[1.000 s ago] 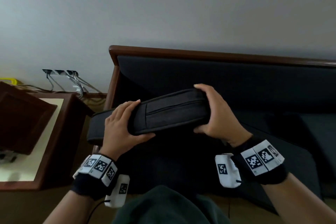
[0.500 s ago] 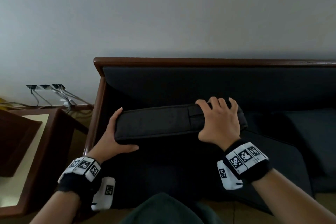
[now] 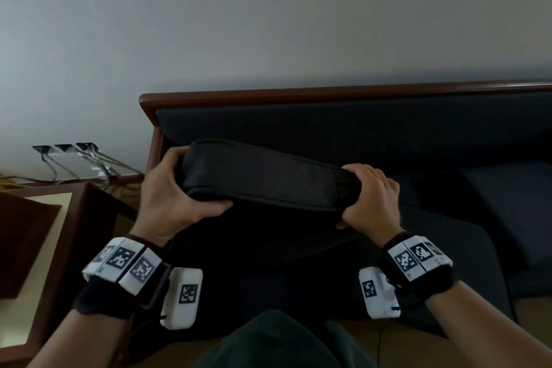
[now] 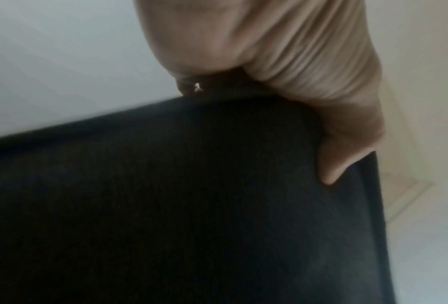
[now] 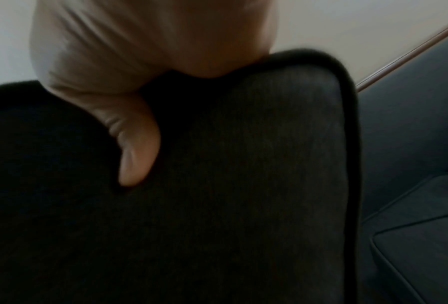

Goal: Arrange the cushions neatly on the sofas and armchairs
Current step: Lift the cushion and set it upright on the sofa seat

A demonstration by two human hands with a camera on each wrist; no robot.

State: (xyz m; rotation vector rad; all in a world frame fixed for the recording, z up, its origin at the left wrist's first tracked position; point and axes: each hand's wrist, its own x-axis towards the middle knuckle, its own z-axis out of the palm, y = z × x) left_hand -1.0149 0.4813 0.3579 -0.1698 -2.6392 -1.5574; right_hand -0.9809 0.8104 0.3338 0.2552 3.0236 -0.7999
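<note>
A dark grey cushion (image 3: 265, 179) stands on edge over the left end of a dark sofa (image 3: 358, 128) with a brown wooden frame. My left hand (image 3: 176, 197) grips the cushion's left end, thumb on the near face and fingers over the top. Its right end is gripped by my right hand (image 3: 370, 200) in the same way. In the left wrist view my left thumb presses into the cushion's dark fabric (image 4: 165, 205). The right wrist view shows my right thumb dug into the cushion (image 5: 243, 164) beside its piped edge. The cushion's lower part is lost in shadow.
A seat cushion (image 3: 513, 206) lies on the sofa to the right. A brown wooden side table (image 3: 89, 218) with a pale top stands left of the sofa. Wall sockets with cables (image 3: 68, 149) sit behind it. A plain grey wall rises behind everything.
The cushion has been raised and turned with its left end higher. My left hand has closed round its left end, and my right hand has shifted to its right end.
</note>
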